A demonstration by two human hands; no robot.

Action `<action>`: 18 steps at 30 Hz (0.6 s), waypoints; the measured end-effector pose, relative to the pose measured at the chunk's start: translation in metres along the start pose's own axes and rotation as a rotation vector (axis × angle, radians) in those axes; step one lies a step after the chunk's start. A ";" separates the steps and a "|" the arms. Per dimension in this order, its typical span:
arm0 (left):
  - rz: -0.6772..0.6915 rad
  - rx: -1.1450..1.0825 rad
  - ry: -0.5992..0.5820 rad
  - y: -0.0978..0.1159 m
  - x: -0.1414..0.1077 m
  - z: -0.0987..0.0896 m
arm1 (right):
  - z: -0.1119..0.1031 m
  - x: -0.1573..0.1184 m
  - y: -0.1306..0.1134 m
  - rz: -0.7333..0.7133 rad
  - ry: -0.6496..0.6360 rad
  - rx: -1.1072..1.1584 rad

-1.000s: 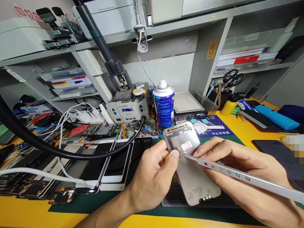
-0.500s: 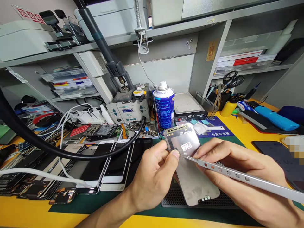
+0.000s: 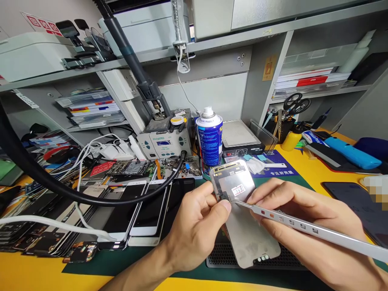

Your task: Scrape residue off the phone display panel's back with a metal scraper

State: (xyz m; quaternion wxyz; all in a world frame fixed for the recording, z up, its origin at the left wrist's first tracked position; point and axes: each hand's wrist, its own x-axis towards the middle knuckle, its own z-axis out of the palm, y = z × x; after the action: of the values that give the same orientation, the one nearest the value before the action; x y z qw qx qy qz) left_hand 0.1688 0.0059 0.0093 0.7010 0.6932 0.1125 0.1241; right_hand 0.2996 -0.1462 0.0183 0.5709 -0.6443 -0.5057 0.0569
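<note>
Pinched in my left hand (image 3: 200, 226) is a phone screen (image 3: 253, 234), tilted, its grey metal back facing me. A black flex strip and a gold connector run near its top end, and a small white label with red marks sits below them. My right hand (image 3: 300, 210) is closed around a slim silver tool (image 3: 291, 222) with a row of square holes along its handle. Its thin tip meets the flex strip beside my left thumb; whether the tip grips or only presses cannot be made out.
Under the hands lies a black perforated pad (image 3: 221, 256) on a green mat (image 3: 127, 264). Behind them stand a blue spray can (image 3: 209, 143) and a soldering station (image 3: 165, 143). Several phones (image 3: 147, 212) lie left, crossed by a black cable (image 3: 100, 196). Another phone (image 3: 354, 206) is at right.
The screen sits slightly lower in view and the tool tip has shifted a little along the flex strip. Both hands keep their holds; the view has moved slightly.
</note>
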 end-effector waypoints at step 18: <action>0.062 0.084 0.001 0.000 0.002 0.001 | 0.003 0.004 -0.002 0.035 0.063 0.023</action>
State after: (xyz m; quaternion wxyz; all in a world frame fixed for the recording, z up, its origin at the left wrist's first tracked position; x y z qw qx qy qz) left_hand 0.1715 0.0055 0.0098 0.6671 0.7250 0.0965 0.1413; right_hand 0.2980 -0.1414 0.0210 0.5928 -0.6477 -0.4757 0.0525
